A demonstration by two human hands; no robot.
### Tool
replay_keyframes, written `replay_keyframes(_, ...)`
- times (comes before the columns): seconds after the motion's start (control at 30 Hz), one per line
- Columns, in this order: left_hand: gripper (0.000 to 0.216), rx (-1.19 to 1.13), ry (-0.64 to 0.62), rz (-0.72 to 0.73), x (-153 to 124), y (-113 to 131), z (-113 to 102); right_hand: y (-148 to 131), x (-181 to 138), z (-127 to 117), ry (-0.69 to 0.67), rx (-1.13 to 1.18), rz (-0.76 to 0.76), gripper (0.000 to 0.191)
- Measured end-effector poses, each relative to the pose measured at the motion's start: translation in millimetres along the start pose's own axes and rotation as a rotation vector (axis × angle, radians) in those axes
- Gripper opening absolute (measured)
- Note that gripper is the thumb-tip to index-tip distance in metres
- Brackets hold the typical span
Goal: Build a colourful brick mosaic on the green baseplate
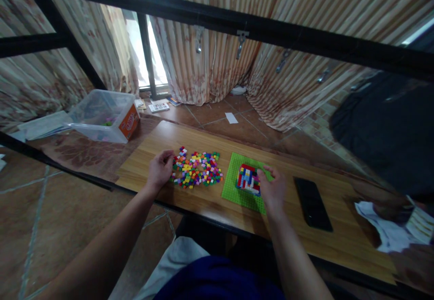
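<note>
A pile of small coloured bricks (198,169) lies on the wooden table top (162,139). My left hand (159,171) rests at the pile's left edge, fingers curled in a pinch over the nearest bricks; what they hold is too small to make out. To the right lies a green baseplate (237,187) with a block of red, blue and white bricks (248,178) built on it. My right hand (273,189) rests on the plate's right side, fingers bent and touching the built block.
A black phone (312,203) lies flat to the right of the baseplate. A clear plastic tub (103,115) with an orange label stands at the far left on a patterned cloth. White paper (383,227) lies at the far right. Curtains hang behind.
</note>
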State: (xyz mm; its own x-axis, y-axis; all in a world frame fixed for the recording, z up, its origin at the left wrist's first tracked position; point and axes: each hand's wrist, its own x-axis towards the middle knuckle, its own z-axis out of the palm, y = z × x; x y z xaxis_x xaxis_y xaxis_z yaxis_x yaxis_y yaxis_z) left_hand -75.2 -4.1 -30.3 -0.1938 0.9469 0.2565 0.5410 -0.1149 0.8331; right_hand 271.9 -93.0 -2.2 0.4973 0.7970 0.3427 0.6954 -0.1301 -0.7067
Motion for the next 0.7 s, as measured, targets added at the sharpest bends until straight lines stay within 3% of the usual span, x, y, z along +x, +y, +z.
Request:
replay_keyframes(0.1, 0.029, 0.005, 0.006, 0.0, 0, 1, -1, -15, 14, -2, 0.058, -0.066, -0.01, 0.033)
replay_keyframes(0.33, 0.028, 0.017, -0.006, -0.001, -1, 4, -1, -36, 47, 24, -0.134, -0.317, -0.139, 0.036)
replay_keyframes(0.53, 0.028, 0.026, -0.02, -0.023, -3, 7, -2, -33, 43, 46, -0.251, -0.494, -0.17, 0.04)
replay_keyframes(0.7, 0.029, 0.053, -0.023, -0.045, -4, 2, -2, -28, 42, 49, -0.255, -0.516, -0.22, 0.042)
